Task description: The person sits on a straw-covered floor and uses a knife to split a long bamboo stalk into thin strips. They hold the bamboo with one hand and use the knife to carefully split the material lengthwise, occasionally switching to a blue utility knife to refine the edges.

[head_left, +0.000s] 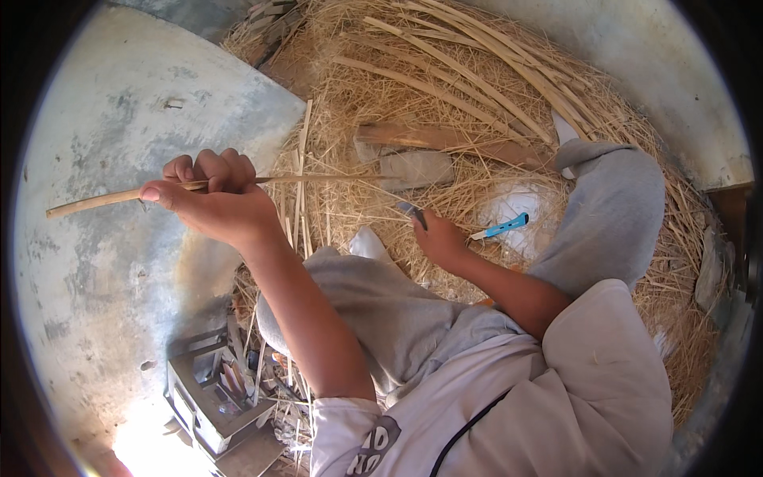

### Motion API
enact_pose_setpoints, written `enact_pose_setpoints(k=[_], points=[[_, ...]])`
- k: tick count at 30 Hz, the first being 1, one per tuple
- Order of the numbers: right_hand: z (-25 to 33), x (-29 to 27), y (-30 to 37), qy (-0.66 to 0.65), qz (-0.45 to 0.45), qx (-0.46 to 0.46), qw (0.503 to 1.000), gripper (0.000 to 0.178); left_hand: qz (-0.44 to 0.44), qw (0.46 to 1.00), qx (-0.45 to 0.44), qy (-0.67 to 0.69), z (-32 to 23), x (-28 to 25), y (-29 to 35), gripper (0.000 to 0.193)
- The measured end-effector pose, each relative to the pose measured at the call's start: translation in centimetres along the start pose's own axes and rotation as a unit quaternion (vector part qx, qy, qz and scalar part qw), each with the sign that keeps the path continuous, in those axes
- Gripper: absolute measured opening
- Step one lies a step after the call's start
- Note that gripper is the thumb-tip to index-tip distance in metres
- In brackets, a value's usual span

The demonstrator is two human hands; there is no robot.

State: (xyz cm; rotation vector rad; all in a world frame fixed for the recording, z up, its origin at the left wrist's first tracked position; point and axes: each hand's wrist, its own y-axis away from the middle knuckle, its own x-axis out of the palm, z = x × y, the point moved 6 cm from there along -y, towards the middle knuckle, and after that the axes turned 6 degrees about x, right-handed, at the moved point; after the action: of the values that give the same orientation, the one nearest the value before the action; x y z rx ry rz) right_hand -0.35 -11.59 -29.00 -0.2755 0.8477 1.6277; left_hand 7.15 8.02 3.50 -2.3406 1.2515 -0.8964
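Note:
In my raised left hand (pixel 218 195), closed with the fingers curled over, is a long thin wooden strip (pixel 95 203). One end of the strip juts out past my thumb in front of the pale wall. Its other, thinner part runs right past my wrist, above the straw-covered ground. My right hand (pixel 441 240) is lower and to the right, wrapped round a small knife (pixel 411 211). Only the knife's short grey blade shows; the fingers hide its handle. A blue utility knife (pixel 502 226) with its blade out lies just right of my right hand, apart from it.
Thin shavings and splints (pixel 477 103) cover the ground, with long strips at the back right. A brown plank (pixel 413 135) and a stone block (pixel 417 169) lie beyond my hands. Walls (pixel 143 103) close in on the left and right. A wooden box (pixel 214 429) of odds and ends stands lower left.

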Motion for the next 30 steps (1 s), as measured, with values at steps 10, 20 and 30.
enact_pose_setpoints(k=[10, 20, 30], points=[[-7.3, 2.3, -2.6, 0.055, 0.001, 0.05, 0.997, 0.032, -0.031, 0.999, -0.001, -0.009, -0.4, 0.7, -0.1, 0.064], [-7.5, 2.3, -1.8, 0.049, 0.011, 0.057, 0.997, 0.036, -0.044, 0.999, -0.003, -0.026, -0.2, 0.5, 0.1, 0.065], [-3.4, 0.6, -1.1, -0.028, 0.014, 0.1, 0.995, 0.044, -0.046, 0.999, -0.003, -0.026, -0.2, 0.2, -0.1, 0.064]])
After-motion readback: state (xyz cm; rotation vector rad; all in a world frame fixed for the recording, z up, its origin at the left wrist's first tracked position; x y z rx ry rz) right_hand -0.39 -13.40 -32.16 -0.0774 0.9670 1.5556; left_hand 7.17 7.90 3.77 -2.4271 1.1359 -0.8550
